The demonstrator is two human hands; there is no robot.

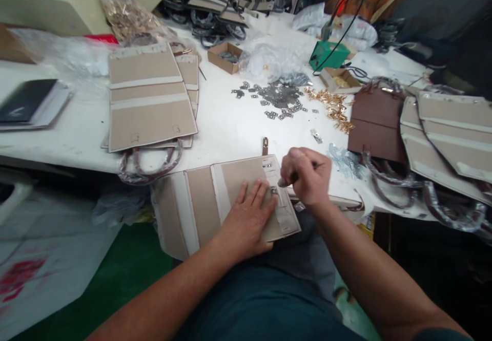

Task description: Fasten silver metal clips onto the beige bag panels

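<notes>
My left hand (248, 220) lies flat with fingers spread on a beige bag panel (202, 197) with pale strips across it, at the table's front edge. Beside its fingertips a small metal plate (273, 190) sits on the panel's right end, and another metal piece (267, 166) is a little farther up. A brown strap tab (265, 146) with a metal fitting sticks out past the panel's far edge. My right hand (309, 174) is closed in a fist just above that end. Whatever its curled fingers hold is hidden.
Grey metal plates (282, 98) and gold fittings (334, 108) lie loose in the table's middle. Stacked beige panels (149, 118) are at left, with more panels (453, 131) and a brown bag piece (376, 121) at right. Small cardboard boxes (225, 58) and a green device (328, 54) stand behind.
</notes>
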